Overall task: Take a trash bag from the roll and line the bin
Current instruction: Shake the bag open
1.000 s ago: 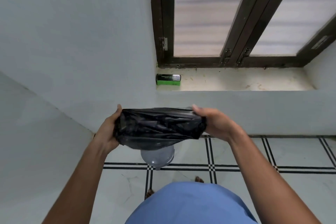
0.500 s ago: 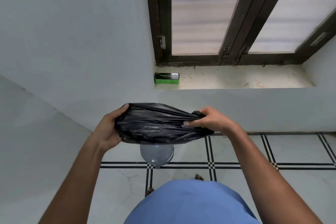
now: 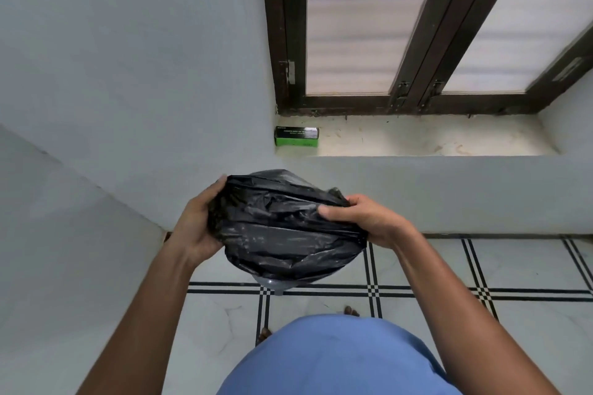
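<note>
A black trash bag (image 3: 282,228), bunched and crumpled, hangs in the air at chest height between my two hands. My left hand (image 3: 195,224) grips its left side. My right hand (image 3: 362,221) pinches its right edge, thumb on top. Just below the bag, only a sliver of a translucent grey bin (image 3: 276,285) shows on the floor; the bag hides the remainder of it. A green and black box of bags (image 3: 296,136) lies on the window sill at its left end.
A stone window sill (image 3: 417,138) runs under a dark-framed window (image 3: 414,42). Pale walls meet in a corner at the left. The floor (image 3: 529,266) is white tile with black lines. My bare feet stand close behind the bin.
The bag has dropped lower and been gathered from a wide stretched band into a rounder bundle. My hands came closer together, and the bag now covers most of the bin.
</note>
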Available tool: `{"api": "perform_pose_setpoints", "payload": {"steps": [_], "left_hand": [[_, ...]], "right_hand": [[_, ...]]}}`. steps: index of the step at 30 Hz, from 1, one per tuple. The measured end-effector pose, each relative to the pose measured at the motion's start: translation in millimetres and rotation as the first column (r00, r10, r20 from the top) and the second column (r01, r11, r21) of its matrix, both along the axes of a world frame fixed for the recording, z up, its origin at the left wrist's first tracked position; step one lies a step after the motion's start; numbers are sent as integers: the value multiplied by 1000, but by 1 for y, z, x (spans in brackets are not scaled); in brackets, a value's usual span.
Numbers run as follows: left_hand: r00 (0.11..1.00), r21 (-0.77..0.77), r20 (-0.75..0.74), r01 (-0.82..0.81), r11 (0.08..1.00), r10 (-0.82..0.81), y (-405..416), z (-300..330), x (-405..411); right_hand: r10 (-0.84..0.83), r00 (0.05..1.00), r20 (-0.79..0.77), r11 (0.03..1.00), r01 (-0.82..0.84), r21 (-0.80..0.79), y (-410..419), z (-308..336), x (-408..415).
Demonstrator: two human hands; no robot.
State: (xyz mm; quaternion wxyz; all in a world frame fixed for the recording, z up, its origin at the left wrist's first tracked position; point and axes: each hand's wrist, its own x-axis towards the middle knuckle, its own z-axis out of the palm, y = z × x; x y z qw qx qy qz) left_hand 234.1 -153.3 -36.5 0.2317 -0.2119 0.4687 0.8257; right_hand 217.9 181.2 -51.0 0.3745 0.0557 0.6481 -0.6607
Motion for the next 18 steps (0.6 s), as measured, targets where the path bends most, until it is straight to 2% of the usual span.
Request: {"api": "perform_pose_setpoints", "payload": {"steps": [2,3,5,7,9,10,11,13,15,16,17,18], "left_hand": [[990,-106,-18,139,985,-141,3,0,4],[975,-179,-26,214,960,-222,3,1,6],[949,-358,-22,285,889,-314,4,-1,6],[957,-584,11,242,775,-290,7,-7,7],[983,-755,6,125,644,-184,8,-15,8],[993,-777,-10,68,626,-120,8,-19,8],[998,-753,-15,25,658,-55,8,-21,8],[999,-625,19,-20,780,41,10,-22,8],[998,-488,52,-12,873,43,10,-18,9],[998,-423,57,25,906,-1,10,-14,11],[996,-357,52,82,930,-68,12,-8,14],[989,-312,36,149,938,-145,16,-2,18]], "right_hand": [[6,999,-39,996,-2,86,-2,-1,-2],[-38,999,-22,998,40,55,-3,-1,-2],[-162,984,75,978,170,-118,-4,0,-3],[-281,946,161,896,319,-310,-2,-1,-4],[-307,932,193,845,360,-395,0,1,-2],[-275,944,182,859,326,-395,0,2,1],[-224,964,145,888,263,-377,0,4,4],[-142,990,1,965,139,-222,-5,8,11],[-74,979,-191,992,92,90,-17,10,16],[-34,963,-268,955,110,275,-24,11,18],[2,943,-333,869,164,467,-32,8,21],[43,925,-377,736,226,638,-39,3,22]]}}
